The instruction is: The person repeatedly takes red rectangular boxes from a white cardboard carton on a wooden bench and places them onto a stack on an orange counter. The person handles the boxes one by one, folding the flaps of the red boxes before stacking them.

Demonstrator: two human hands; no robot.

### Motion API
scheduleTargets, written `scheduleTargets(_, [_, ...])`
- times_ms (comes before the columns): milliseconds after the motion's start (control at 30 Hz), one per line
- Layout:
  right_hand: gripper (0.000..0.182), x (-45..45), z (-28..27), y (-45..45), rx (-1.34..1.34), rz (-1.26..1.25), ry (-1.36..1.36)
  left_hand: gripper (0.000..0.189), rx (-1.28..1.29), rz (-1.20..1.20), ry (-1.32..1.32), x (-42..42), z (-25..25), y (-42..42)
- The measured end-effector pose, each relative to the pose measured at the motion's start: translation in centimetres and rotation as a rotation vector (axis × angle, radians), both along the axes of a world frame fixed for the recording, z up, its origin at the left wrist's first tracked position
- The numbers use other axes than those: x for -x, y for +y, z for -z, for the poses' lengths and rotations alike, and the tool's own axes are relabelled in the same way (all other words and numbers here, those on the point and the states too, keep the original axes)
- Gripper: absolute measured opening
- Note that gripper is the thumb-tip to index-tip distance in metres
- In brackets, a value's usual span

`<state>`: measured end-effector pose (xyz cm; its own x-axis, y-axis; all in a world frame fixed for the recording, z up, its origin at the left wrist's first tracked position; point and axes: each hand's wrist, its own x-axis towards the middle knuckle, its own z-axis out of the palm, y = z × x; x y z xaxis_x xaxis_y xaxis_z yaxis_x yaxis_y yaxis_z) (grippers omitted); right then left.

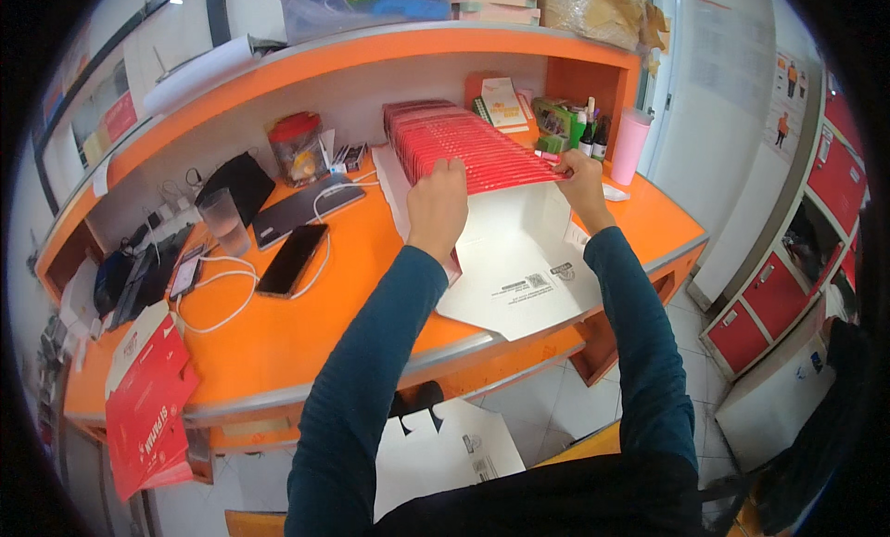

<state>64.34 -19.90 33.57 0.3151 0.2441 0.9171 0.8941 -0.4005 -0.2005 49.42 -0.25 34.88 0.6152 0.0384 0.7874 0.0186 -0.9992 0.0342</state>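
Observation:
A nested row of red cardboard cartons [459, 137] stretches back across the orange desk. At its front is a partly folded carton [514, 259], its pale inside facing me and its front flap lying over the desk edge; the flap bears writing and a printed code. My left hand [439, 203] grips the left end of this carton's upper edge, fingers curled over it. At the right end of the same edge, my right hand [583, 182] pinches the corner between thumb and fingers. Another flat pale carton [452, 460] lies low in front of my body, partly hidden by my clothing.
Flat red cartons [149, 405] overhang the desk's left edge. Left of my hands lie a smartphone [292, 261], a white cable [222, 321] and a plastic cup [224, 224]. A red-lidded jar [297, 151] stands behind. A pink tumbler [631, 147] stands right; a person's dark sleeve [827, 412] shows at far right.

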Motion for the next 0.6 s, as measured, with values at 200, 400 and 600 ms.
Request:
scheduleTargets(200, [0.056,2.3,4.2,-0.7,0.095,0.069,0.037,0.045,0.076,0.418,-0.030,8.3,5.0,-0.9])
scheduleTargets(400, [0.079,15.1,4.4,-2.2,0.203,0.086,0.090,0.056,-0.146,0.561,0.690,32.1,20.3,-2.2])
scheduleTargets(600, [0.045,35.5,15.7,0.3,0.549,-0.596,0.358,0.072,-0.043,-0.052,1.041,47.3,27.6,-1.2])
